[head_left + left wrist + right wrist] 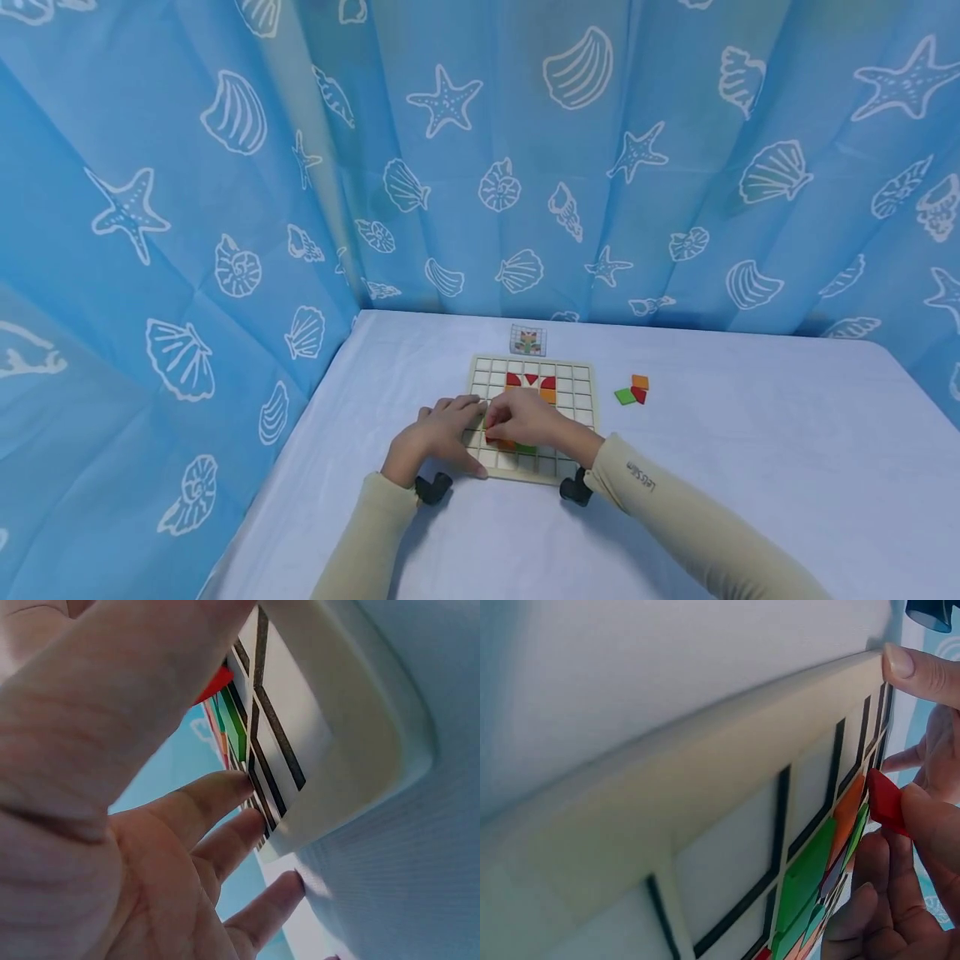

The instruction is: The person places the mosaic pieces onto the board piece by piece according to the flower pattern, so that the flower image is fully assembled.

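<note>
A wooden grid board [582, 414] lies on the table, with red, orange and green tiles set in its middle cells. My right hand [527, 417] is over the board and pinches a red tile [886, 802] between thumb and fingers; the tile stands tilted above the cells in the right wrist view. My left hand [441, 435] rests along the board's left side, thumb at the near edge and fingers spread. The right hand hides part of the pattern in the head view. In the right wrist view, a green tile [804, 874] and an orange tile [847, 814] lie in cells.
Behind the board lies a small picture card [528, 340] showing a coloured pattern on a grid. To the right, a loose orange tile [640, 382], a green tile [626, 397] and a red tile [639, 395] lie close together. A blue shell-print curtain [480, 167] hangs behind the table.
</note>
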The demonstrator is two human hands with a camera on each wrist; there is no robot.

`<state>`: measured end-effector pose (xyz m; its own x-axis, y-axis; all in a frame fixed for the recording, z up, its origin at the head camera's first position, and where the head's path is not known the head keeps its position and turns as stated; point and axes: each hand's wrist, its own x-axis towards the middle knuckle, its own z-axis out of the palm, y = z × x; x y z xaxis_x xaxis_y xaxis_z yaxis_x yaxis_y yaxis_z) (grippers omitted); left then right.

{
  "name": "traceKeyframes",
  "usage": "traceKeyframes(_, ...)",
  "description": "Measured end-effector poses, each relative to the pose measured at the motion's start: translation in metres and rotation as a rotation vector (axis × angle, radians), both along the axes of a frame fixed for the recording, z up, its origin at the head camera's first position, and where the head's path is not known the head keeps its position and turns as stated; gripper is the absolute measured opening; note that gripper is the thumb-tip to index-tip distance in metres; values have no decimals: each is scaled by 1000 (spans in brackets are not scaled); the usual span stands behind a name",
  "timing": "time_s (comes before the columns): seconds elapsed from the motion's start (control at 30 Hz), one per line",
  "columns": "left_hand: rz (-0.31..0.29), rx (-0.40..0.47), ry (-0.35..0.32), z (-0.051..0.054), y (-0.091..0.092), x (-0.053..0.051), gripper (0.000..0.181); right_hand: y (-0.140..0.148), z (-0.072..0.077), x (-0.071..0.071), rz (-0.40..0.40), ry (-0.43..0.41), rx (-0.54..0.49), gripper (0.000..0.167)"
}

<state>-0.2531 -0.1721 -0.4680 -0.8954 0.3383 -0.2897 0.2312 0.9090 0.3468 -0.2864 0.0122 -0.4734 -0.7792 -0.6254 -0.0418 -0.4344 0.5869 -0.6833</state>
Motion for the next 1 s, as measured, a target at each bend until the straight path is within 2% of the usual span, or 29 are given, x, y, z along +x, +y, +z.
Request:
traceKeyframes(0.17,9,-13,5,0,1,-1,102,-1,-1,1,21,45,-25,3)
traceKeyframes(0.47,7,-11,6,-2,1,-1,101,2,-5,2,82,139,4,4)
traceKeyframes(0.63,8,-11,6,-1,1,-2,101,0,-2,6,114,202,77,3)
traceKeyframes(0.77,7,-13,3,0,1,-3,101,-3,-1,9,101,177,133,3)
traceKeyframes(0.87,3,-13,-1,-1,1,-3,102,-3,-2,9,89,129,137,4)
traceKeyframes(1.0,-3,-14,-7,-3,1,-2,103,-1,-4,10,106,118,135,5)
